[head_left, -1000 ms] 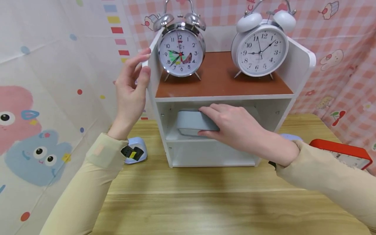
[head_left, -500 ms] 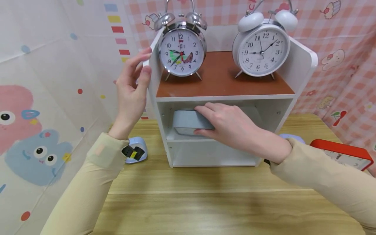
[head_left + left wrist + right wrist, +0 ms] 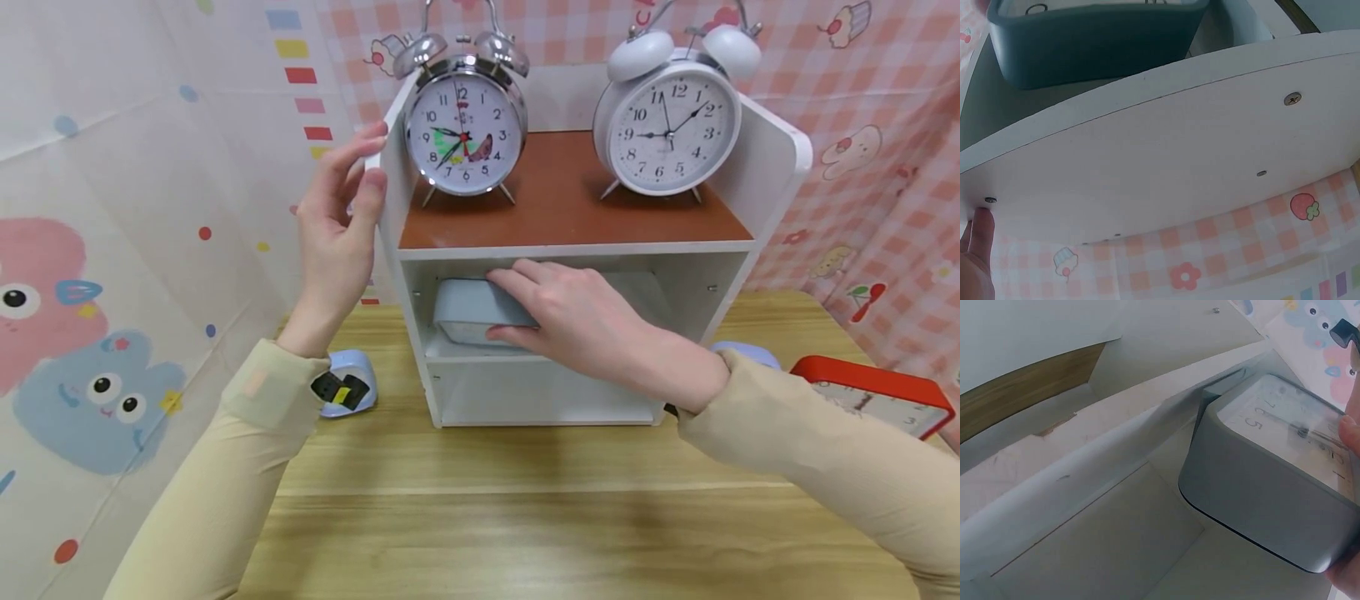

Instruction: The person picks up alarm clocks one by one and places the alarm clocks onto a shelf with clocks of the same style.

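In the head view the right hand (image 3: 562, 308) hides one end of the grey-blue clock (image 3: 472, 308), gripped at the hand's nine o'clock inside the shelf unit (image 3: 577, 249). Only the wrist views show its dial (image 3: 1285, 422), cropped. The left hand (image 3: 339, 225), loosely bent, touches the side panel (image 3: 1147, 169) at ten o'clock. A sleeve (image 3: 787, 433) partly covers the red clock (image 3: 873, 372) toward four o'clock.

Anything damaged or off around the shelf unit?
Yes: in the right wrist view, the white shelf board beside the gray-blue clock has a chip in its edge, exposing a brownish patch against the white finish.
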`<state>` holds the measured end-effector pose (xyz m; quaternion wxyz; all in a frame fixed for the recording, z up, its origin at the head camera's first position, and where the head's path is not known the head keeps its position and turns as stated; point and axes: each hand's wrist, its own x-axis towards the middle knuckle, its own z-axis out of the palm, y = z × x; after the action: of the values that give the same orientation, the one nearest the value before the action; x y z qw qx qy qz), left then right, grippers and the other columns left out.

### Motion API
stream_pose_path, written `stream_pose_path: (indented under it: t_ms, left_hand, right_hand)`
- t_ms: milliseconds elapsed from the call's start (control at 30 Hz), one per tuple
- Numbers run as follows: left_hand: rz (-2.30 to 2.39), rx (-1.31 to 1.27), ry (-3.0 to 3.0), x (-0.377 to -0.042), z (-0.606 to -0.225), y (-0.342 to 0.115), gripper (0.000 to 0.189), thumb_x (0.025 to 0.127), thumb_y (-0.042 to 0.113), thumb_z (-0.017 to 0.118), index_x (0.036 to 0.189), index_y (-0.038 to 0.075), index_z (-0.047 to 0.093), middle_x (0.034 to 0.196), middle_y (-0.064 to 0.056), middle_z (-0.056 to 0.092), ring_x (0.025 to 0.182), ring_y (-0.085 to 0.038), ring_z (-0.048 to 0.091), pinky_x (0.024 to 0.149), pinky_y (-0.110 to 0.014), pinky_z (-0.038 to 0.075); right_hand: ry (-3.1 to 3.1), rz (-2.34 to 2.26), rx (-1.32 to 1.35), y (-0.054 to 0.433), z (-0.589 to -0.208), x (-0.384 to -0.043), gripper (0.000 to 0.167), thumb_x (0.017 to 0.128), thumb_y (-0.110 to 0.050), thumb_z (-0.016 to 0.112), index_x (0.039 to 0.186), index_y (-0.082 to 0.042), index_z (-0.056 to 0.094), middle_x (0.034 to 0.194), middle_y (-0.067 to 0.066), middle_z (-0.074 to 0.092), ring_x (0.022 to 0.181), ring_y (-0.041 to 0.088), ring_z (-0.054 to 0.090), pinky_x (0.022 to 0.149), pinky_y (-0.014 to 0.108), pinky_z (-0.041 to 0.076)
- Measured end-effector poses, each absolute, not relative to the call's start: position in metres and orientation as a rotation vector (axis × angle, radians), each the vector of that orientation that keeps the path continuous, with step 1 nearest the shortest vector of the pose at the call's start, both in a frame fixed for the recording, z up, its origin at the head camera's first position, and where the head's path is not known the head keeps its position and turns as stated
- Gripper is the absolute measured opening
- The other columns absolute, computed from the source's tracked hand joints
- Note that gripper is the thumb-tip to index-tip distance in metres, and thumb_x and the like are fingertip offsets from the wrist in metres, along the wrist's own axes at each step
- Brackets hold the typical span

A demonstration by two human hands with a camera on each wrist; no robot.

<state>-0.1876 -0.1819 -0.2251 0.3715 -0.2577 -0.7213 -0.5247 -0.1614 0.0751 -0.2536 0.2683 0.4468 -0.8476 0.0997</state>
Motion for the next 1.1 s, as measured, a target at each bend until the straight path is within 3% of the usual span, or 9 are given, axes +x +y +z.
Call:
stream_pose_path:
  t_ms: [600,800,933,1100]
  left_hand:
    - [-1.364,-0.664,-1.829,-0.188,-0.226,-0.181,0.034,0.107,0.005,0.051,0.140,-0.001,0.056,0.157,-0.011,0.057,0.146,-0.017,0.055,0.121,-0.035,0.050]
    - [-1.359,-0.660,-1.828,-0.188,-0.225,-0.181,0.034,0.107,0.004,0.052,0.141,-0.001,0.056,0.157,-0.011,0.057,0.146,-0.017,0.054,0.120,-0.033,0.050]
    - [-1.357,-0.658,-1.841,-0.187,-0.225,-0.181,0.035,0.108,0.006,0.052,0.141,-0.001,0.055,0.157,-0.010,0.056,0.146,-0.017,0.054,0.119,-0.033,0.052]
    - [-1.351,-0.659,-1.846,-0.187,-0.225,-0.181,0.035,0.108,0.008,0.052,0.142,0.000,0.055,0.157,-0.010,0.057,0.147,-0.017,0.054,0.120,-0.034,0.051]
  right_hand:
    - [-2.102,0.157,1.147,0.065,-0.265,-0.165,0.053,0.090,-0.039,0.083,0.127,-0.002,0.070,0.105,0.013,0.078,0.090,0.029,0.077,0.079,0.042,0.066]
    - [-1.996,0.111,1.139,0.063,-0.268,-0.167,0.045,0.092,-0.033,0.082,0.124,-0.004,0.072,0.114,0.013,0.078,0.100,0.030,0.077,0.087,0.042,0.065]
    - [-1.939,0.050,1.126,0.062,-0.272,-0.171,0.042,0.093,-0.030,0.081,0.123,-0.003,0.072,0.117,0.013,0.077,0.102,0.029,0.076,0.086,0.041,0.065]
    - [-1.875,-0.070,1.089,0.063,-0.279,-0.172,0.043,0.096,-0.028,0.078,0.128,-0.002,0.070,0.124,0.012,0.077,0.108,0.028,0.075,0.091,0.041,0.064]
